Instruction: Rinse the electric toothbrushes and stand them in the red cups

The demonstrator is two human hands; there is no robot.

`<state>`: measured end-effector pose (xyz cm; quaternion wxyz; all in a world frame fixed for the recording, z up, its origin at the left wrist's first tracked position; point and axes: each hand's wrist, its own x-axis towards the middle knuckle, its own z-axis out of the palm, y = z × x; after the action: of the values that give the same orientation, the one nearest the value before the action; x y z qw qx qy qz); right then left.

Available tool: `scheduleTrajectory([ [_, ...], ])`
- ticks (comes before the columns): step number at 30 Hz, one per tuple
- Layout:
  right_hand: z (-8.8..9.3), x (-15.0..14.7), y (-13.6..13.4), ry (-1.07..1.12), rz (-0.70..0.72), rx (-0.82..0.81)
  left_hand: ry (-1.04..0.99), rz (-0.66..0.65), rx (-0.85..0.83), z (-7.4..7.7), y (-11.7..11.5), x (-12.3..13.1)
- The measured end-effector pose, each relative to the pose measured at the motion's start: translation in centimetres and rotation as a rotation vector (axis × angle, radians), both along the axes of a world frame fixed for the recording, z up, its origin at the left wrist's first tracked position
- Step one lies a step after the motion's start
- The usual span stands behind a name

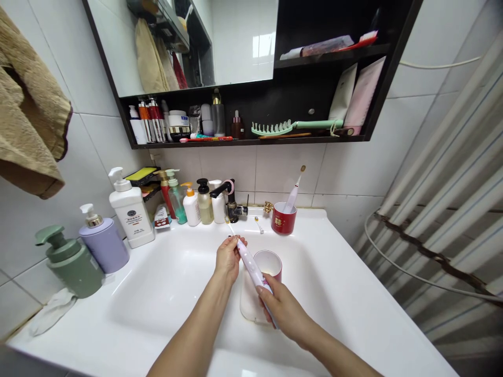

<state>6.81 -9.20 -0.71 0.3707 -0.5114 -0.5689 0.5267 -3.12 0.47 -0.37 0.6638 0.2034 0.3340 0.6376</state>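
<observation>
Over the white sink basin (165,293) my right hand (285,314) is closed around the lower handle of a white and pink electric toothbrush (251,267). My left hand (228,259) pinches the toothbrush near its upper end, fingers closed on it. The brush head points away toward the black faucet (230,199). A red cup with a white inside (269,264) stands in the basin just right of the toothbrush, beside my right hand.
A second red cup (283,219) with a toothbrush stands on the sink's back rim. Pump bottles (129,209) line the left and back edges. A dark shelf (251,140) with cosmetics and a green hairbrush hangs above. A brown towel (27,104) hangs left; pipes run right.
</observation>
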Motion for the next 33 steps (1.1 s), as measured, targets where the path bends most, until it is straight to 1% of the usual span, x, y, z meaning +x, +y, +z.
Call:
scheduleTrajectory([
  [2, 0.1, -0.1, 0.0, -0.060, -0.027, 0.057, -0.011, 0.017, -0.008, 0.0, 0.1, 0.0],
  [6, 0.0, -0.1, -0.1, -0.056, 0.014, -0.022, -0.011, 0.029, -0.025, 0.0, 0.1, 0.1],
  [7, -0.1, -0.1, 0.0, -0.079, 0.004, 0.000, -0.014, 0.033, -0.027, 0.0, 0.1, 0.1],
  [10, -0.2, -0.1, 0.0, -0.174, -0.054, 0.144, -0.021, 0.044, -0.029, 0.0, 0.1, 0.1],
  [11, -0.2, -0.1, 0.0, -0.178, -0.058, 0.162, -0.018, 0.045, -0.031, 0.0, 0.1, 0.1],
  [12, -0.2, -0.1, 0.1, -0.159, -0.048, 0.147, -0.013, 0.044, -0.033, 0.0, 0.1, 0.0],
  [16, -0.1, -0.3, 0.1, 0.022, 0.053, -0.084, -0.001, 0.030, -0.028, -0.1, 0.2, -0.1],
  [17, 0.0, -0.3, 0.0, 0.031, 0.054, -0.103, -0.002, 0.028, -0.025, -0.1, 0.3, -0.2],
  [20, 0.1, -0.3, 0.0, -0.029, -0.007, -0.034, -0.001, 0.026, -0.021, -0.2, 0.3, -0.3],
  [21, 0.2, -0.3, -0.1, -0.027, -0.010, -0.034, 0.002, 0.023, -0.023, -0.2, 0.4, -0.3],
  [25, 0.6, -0.2, -0.1, 0.081, 0.066, -0.170, 0.013, 0.018, -0.043, -0.3, 0.4, -0.2],
  [26, 0.6, -0.2, -0.1, 0.063, 0.055, -0.156, 0.016, 0.022, -0.045, -0.3, 0.4, -0.1],
  [29, 0.4, -0.1, -0.1, -0.051, -0.017, -0.029, 0.030, 0.028, -0.036, -0.4, 0.5, -0.1],
  [30, 0.3, -0.1, -0.1, -0.062, -0.019, -0.018, 0.046, 0.031, -0.032, -0.3, 0.6, -0.2],
  [33, -0.4, -0.2, -0.5, -0.031, 0.056, -0.124, 0.130, 0.071, -0.037, -0.1, 1.1, -1.1],
])
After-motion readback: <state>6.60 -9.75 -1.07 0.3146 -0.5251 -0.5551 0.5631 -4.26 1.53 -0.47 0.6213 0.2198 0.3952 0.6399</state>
